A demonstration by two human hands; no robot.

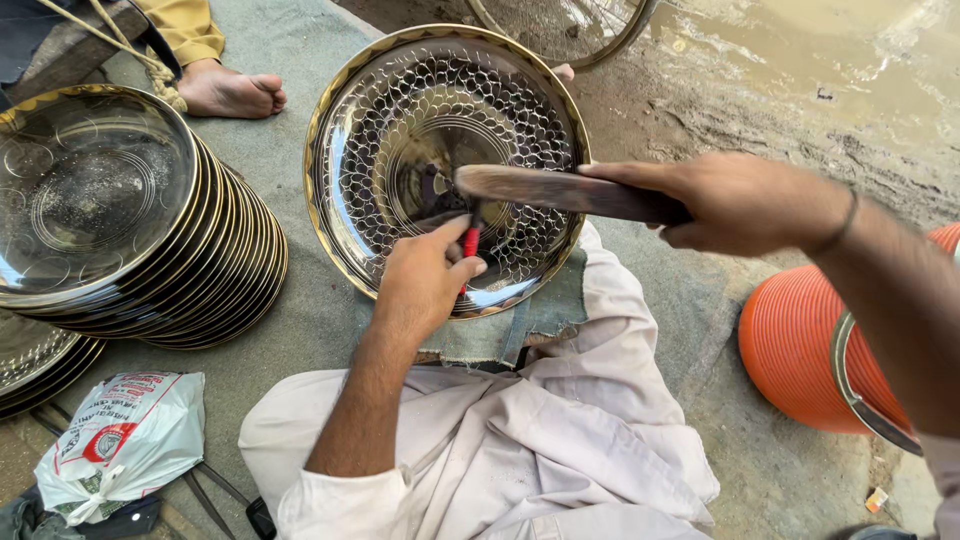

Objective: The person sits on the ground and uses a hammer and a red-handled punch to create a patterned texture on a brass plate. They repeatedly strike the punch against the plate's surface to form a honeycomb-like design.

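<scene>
Nearest to me, pale cream cloth [560, 440] covers my folded legs, with a scrap of blue-grey denim [530, 320] spread over the knee. On that denim leans the large round polished metal plate with a gold rim and a scale pattern punched into its face [400, 130], tilted up toward me.

My left hand [425, 275] rests against the lower part of the plate, fingers curled together and pinched on a small red-handled punch [470, 240] whose tip stands against the plate's centre. My right hand [735, 200] is wrapped tight round the dark end of a long wooden mallet [560, 188], which lies level across the plate with its pale head just above the top of the punch; I cannot tell whether the two touch.

To my left sits a leaning stack of matching gold-rimmed metal plates [150, 230], with a second, lower stack [35, 365] at the frame's edge. Near my left knee lies a white plastic bag with red print [125, 440]. Beyond the stack, another person's bare foot [230, 90] rests on the grey mat [300, 50]. At my right stands an orange ribbed plastic tub [800, 340], on muddy wet ground [800, 80].
</scene>
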